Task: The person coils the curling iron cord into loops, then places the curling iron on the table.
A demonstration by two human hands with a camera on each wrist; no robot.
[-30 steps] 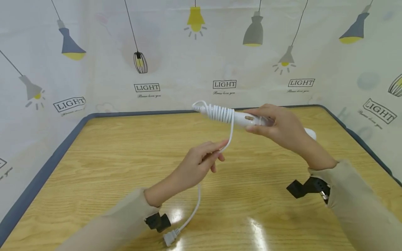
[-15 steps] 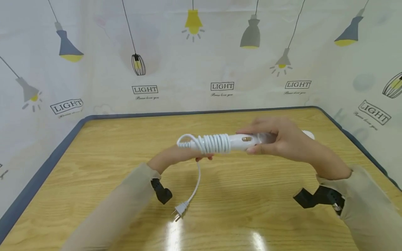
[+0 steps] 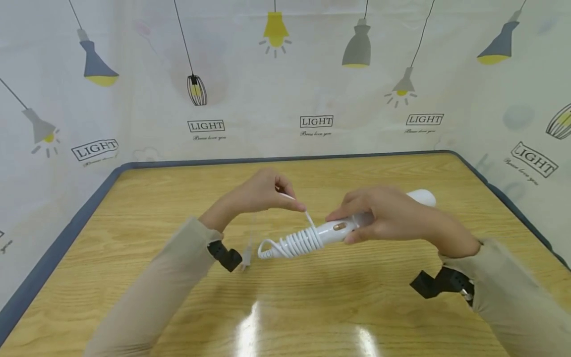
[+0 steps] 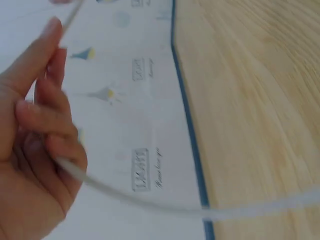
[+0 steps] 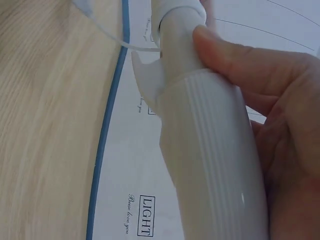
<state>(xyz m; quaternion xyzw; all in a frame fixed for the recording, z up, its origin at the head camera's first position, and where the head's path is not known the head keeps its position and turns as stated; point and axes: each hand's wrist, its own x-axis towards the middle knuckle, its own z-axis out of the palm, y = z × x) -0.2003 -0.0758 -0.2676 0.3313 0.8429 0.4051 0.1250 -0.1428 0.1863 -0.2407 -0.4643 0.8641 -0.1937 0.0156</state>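
Observation:
A white curling iron (image 3: 330,232) is held above the table, its far end tilted up to the right. Its white cord (image 3: 300,243) is wound in several tight coils around the handle. My right hand (image 3: 392,213) grips the iron past the coils, near a gold-coloured button. The right wrist view shows the ridged white body (image 5: 215,145) with a small lever; the thumb lies along it. My left hand (image 3: 260,192) pinches the free cord up and left of the coils. In the left wrist view the slack cord (image 4: 135,200) trails from the curled fingers. The plug (image 3: 246,259) dangles, blurred.
A wooden table (image 3: 312,307) with a blue-grey edge lies below both hands. A white sheet (image 3: 250,89) printed with hanging lamps rises behind it and at both sides. Black camera mounts (image 3: 223,255) sit on the wrists.
My left hand has carried the cord from in front of the iron, behind it, and up to its upper left. The iron has come lower, its coiled end now tilted downward. The plug has swung.

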